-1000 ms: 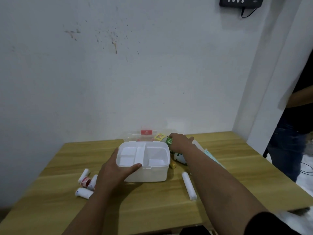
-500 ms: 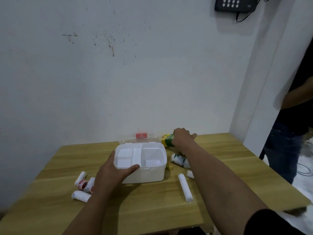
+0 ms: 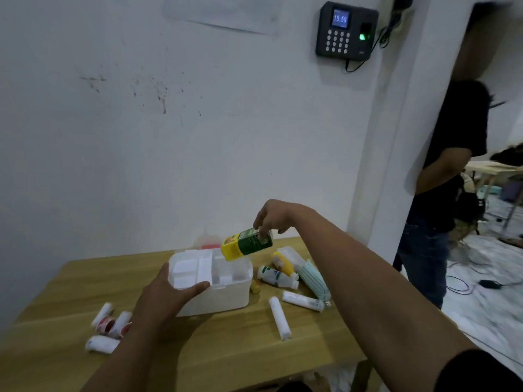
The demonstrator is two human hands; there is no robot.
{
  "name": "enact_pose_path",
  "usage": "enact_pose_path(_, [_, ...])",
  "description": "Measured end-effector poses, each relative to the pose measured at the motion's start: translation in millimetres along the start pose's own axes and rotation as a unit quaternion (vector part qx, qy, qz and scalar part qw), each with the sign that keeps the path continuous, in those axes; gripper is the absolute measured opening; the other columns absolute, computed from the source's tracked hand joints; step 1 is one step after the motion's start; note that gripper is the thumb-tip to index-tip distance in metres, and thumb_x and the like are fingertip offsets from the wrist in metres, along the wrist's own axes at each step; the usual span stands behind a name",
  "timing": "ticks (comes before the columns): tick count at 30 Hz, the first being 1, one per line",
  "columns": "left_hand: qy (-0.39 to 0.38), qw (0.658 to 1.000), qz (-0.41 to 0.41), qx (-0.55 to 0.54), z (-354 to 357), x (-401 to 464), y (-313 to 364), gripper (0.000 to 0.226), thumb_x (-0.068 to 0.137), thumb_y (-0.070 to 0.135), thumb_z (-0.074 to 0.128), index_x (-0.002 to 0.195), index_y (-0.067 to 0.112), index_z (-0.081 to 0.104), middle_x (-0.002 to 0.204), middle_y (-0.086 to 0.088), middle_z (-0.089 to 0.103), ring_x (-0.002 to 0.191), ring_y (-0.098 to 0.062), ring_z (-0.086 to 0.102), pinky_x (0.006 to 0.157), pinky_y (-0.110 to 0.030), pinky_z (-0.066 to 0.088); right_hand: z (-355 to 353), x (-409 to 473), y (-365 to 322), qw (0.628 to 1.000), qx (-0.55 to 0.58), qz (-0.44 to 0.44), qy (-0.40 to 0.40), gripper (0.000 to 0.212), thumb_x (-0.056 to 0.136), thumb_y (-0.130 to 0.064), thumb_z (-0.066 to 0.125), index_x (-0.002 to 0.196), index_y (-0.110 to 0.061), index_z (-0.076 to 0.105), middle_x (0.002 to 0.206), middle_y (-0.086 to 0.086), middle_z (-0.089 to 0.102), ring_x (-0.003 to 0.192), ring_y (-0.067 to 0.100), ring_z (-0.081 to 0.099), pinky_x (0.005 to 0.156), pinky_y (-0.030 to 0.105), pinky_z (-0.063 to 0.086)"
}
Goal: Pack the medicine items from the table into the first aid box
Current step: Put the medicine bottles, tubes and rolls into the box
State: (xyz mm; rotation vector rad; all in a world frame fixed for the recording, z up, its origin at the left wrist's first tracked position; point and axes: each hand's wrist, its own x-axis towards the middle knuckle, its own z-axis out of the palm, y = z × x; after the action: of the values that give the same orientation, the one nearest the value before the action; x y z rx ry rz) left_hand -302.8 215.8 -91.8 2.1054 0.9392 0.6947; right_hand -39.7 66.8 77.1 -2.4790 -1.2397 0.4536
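The white first aid box (image 3: 226,295) stands open on the wooden table (image 3: 240,355), a divided tray inside it. My left hand (image 3: 167,295) grips its near left corner, thumb over the rim. My right hand (image 3: 273,216) holds a green and yellow medicine carton (image 3: 246,244) tilted in the air above the box's far right part. To the right of the box lie a white bottle (image 3: 276,276), a yellow bottle (image 3: 281,263), a stack of face masks (image 3: 312,278) and two white bandage rolls (image 3: 280,318). More rolls (image 3: 109,325) lie to the left.
The box's clear lid with a red clasp (image 3: 210,246) hangs open behind it, against the white wall. A person in dark clothes (image 3: 447,176) stands in the doorway at the right. The table's right edge is close to the masks. A keypad device (image 3: 343,29) is on the wall.
My right hand has lifted the green and yellow carton off the table behind the box and brought it over the box. My left hand stays on the box. The view has tilted up.
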Motion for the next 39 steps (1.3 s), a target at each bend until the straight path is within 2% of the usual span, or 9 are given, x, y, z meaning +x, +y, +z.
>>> enact_pose_path(3, [-0.004, 1.0, 0.0, 0.007, -1, 3, -2, 0.12, 0.044, 0.093, 0.07, 0.145, 0.035, 0.041, 0.133, 0.0, 0.064, 0.112, -0.027, 0.061, 0.078, -0.041, 0.055, 7, -6, -12, 0.998, -0.063, -0.012, -0.027, 0.044, 0.073, -0.015, 0.088, 0.116, -0.013, 0.077, 0.111, 0.002, 0.07, 0.107, 0.025, 0.066, 0.086, 0.044, 0.063])
enact_pose_path(9, [-0.01, 1.0, -0.007, 0.023, -1, 5, 0, 0.121, 0.048, 0.088, 0.074, 0.149, 0.032, 0.04, 0.137, -0.004, 0.062, 0.116, -0.031, 0.06, 0.077, -0.04, 0.053, 35, 0, -27, 0.99, -0.134, -0.032, -0.014, 0.045, 0.069, -0.018, 0.092, 0.112, -0.009, 0.078, 0.112, 0.005, 0.075, 0.101, 0.025, 0.069, 0.088, 0.041, 0.061])
enact_pose_path(16, [-0.018, 0.999, -0.011, 0.03, 2, 6, 1, 0.119, 0.054, 0.078, 0.079, 0.152, 0.027, 0.035, 0.142, -0.008, 0.058, 0.118, -0.032, 0.058, 0.079, -0.042, 0.056, 73, 13, -46, 0.987, -0.157, -0.029, -0.003, 0.047, 0.067, -0.02, 0.093, 0.11, -0.01, 0.076, 0.106, 0.008, 0.074, 0.095, 0.028, 0.068, 0.086, 0.045, 0.06])
enact_pose_path(19, [-0.007, 0.999, -0.01, 0.034, 3, 5, 2, 0.114, 0.058, 0.073, 0.081, 0.151, 0.025, 0.037, 0.14, -0.009, 0.059, 0.117, -0.033, 0.058, 0.074, -0.039, 0.054, 93, 17, -51, 0.987, -0.157, -0.028, 0.006, 0.044, 0.066, -0.02, 0.092, 0.106, -0.01, 0.075, 0.099, 0.007, 0.073, 0.089, 0.027, 0.068, 0.084, 0.045, 0.061])
enact_pose_path(24, [-0.002, 1.0, -0.001, 0.019, 2, 2, 3, 0.109, 0.06, 0.069, 0.083, 0.149, 0.025, 0.04, 0.139, -0.008, 0.06, 0.117, -0.032, 0.058, 0.07, -0.036, 0.049, 118, 19, -51, 0.991, -0.132, -0.018, -0.001, 0.041, 0.069, -0.016, 0.09, 0.105, -0.006, 0.073, 0.101, 0.011, 0.073, 0.091, 0.029, 0.07, 0.083, 0.044, 0.062])
enact_pose_path(27, [-0.003, 1.0, -0.004, 0.019, 1, 2, 1, 0.111, 0.056, 0.076, 0.081, 0.148, 0.028, 0.04, 0.139, -0.006, 0.06, 0.116, -0.03, 0.058, 0.07, -0.035, 0.048, 129, 21, -49, 0.994, -0.107, -0.019, 0.012, 0.036, 0.072, -0.011, 0.086, 0.105, -0.004, 0.074, 0.103, 0.013, 0.074, 0.094, 0.031, 0.07, 0.083, 0.043, 0.062])
enact_pose_path(31, [-0.009, 1.0, -0.003, 0.018, 0, 1, 1, 0.11, 0.057, 0.076, 0.08, 0.148, 0.029, 0.039, 0.14, -0.004, 0.059, 0.119, -0.028, 0.057, 0.075, -0.036, 0.05, 134, 18, -50, 1.0, -0.025, -0.007, 0.003, 0.043, 0.084, -0.009, 0.074, 0.125, -0.003, 0.065, 0.117, 0.017, 0.068, 0.091, 0.032, 0.071, 0.077, 0.041, 0.063])
enact_pose_path(36, [-0.008, 0.999, -0.007, 0.035, 0, 4, -1, 0.119, 0.049, 0.088, 0.072, 0.148, 0.032, 0.037, 0.141, -0.002, 0.058, 0.12, -0.028, 0.058, 0.082, -0.04, 0.055, 138, 16, -53, 0.999, 0.023, 0.014, 0.023, 0.042, 0.097, -0.022, 0.057, 0.129, 0.005, 0.062, 0.126, 0.023, 0.065, 0.11, 0.039, 0.065, 0.09, 0.051, 0.058])
enact_pose_path(39, [-0.005, 0.999, -0.006, 0.036, 1, 4, -1, 0.118, 0.051, 0.085, 0.074, 0.149, 0.031, 0.037, 0.142, -0.003, 0.058, 0.121, -0.028, 0.057, 0.085, -0.042, 0.055, 146, 21, -54, 0.998, 0.058, 0.025, 0.031, 0.045, 0.095, -0.03, 0.054, 0.131, -0.003, 0.059, 0.132, 0.019, 0.06, 0.118, 0.036, 0.057, 0.097, 0.05, 0.053])
